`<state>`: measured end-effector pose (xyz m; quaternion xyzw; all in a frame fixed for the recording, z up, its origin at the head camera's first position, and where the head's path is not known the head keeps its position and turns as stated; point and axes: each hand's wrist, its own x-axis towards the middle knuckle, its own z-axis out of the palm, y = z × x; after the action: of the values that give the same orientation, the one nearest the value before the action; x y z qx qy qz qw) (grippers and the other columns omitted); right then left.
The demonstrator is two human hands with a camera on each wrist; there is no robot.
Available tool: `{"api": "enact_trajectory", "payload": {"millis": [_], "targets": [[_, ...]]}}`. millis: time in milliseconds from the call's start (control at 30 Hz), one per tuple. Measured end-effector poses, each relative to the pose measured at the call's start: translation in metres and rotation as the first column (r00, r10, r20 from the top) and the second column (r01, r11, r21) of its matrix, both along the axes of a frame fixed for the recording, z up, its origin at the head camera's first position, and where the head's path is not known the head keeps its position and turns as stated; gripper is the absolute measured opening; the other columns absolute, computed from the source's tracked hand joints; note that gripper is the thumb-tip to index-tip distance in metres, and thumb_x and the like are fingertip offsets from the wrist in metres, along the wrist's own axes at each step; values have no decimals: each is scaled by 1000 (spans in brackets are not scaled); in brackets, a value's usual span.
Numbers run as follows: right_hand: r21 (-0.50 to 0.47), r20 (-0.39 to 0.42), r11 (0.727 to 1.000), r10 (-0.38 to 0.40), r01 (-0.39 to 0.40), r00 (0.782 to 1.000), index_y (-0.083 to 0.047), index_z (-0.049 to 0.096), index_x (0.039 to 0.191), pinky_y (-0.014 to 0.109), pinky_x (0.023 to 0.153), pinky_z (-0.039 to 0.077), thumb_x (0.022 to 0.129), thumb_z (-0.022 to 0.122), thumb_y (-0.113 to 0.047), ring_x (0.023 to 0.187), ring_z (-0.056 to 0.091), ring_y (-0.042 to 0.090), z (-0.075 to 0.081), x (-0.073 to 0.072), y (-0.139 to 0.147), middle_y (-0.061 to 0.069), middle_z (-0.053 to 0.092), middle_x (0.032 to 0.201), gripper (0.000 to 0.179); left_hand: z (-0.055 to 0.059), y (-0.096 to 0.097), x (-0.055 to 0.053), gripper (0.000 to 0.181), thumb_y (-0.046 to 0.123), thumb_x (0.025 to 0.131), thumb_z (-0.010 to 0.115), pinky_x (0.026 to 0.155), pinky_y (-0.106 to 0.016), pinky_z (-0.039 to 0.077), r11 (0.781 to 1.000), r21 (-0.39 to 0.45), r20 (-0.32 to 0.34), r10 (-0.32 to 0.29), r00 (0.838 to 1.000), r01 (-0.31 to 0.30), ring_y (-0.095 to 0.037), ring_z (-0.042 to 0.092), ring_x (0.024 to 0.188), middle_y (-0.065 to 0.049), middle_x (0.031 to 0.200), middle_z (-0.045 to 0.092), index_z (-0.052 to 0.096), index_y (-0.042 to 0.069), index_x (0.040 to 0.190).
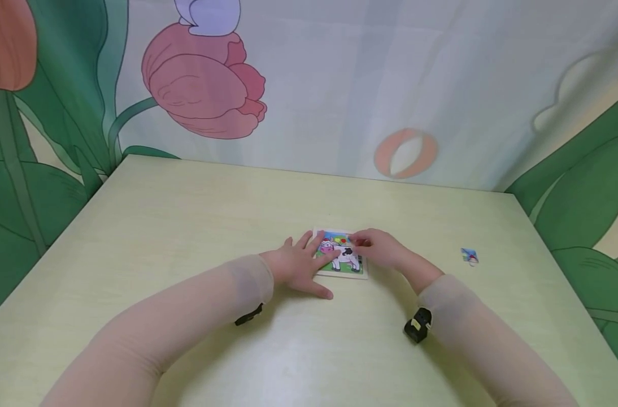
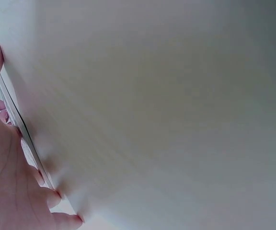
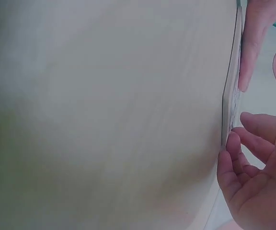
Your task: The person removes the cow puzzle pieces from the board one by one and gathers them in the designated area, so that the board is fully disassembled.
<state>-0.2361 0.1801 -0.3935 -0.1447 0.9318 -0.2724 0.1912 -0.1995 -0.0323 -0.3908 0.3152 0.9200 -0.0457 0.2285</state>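
A small cow picture puzzle (image 1: 346, 259) with a pale frame lies on the table, its upper right corner partly hidden by fingers. My left hand (image 1: 301, 265) rests on its left side, fingers spread over the picture and thumb on the tabletop below it. At the right edge is my right hand (image 1: 382, 249), with bent fingertips touching the upper right part. In the right wrist view, the right hand's thumb (image 3: 260, 123) stands apart from the fingertips, which meet the frame's edge (image 3: 228, 100). No piece shows between them.
One loose puzzle piece (image 1: 469, 256), blue and green with a bit of red, lies to the right of my right hand. The pale table (image 1: 212, 209) ends at the back against a curtain (image 1: 314, 102) printed with flowers. Small black wrist cameras sit on both sleeves.
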Motion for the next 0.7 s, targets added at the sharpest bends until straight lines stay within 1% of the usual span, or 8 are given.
{"api": "enact_trajectory", "payload": {"millis": [300,500,633,700], "targets": [[-21,7,999,41,-41,999,-4,52,129,42,90,41,95,54,-16,99,51,27,4,-3,-3,9,57,104,36,1,-3,-1,93,82,76,35,105,-60,13,1000,-9,2,7,1000,-7,-37,-7,140,-10,154,-15,-1,38,149],[-47,28,999,4,-2,1000,-5,53,128,42,91,41,95,53,-17,101,51,27,3,-3,-2,10,57,107,34,0,-3,-1,92,81,76,35,105,-61,14,1000,0,-11,0,1000,0,-37,-5,140,-11,155,-13,0,37,149],[-65,41,998,-19,21,999,-4,56,126,43,92,41,96,52,-18,102,51,27,4,-5,0,12,59,114,33,-1,-2,0,93,82,76,35,105,-60,15,1000,0,-17,-9,1000,9,-37,-4,140,-11,155,-12,0,38,149],[-80,49,996,-25,29,998,-4,58,124,41,90,42,96,53,-18,101,52,27,6,-8,0,13,59,116,32,-1,-1,0,93,82,76,36,105,-60,15,1000,-2,-18,-7,1000,7,-37,-4,140,-11,155,-12,0,38,149]]}}
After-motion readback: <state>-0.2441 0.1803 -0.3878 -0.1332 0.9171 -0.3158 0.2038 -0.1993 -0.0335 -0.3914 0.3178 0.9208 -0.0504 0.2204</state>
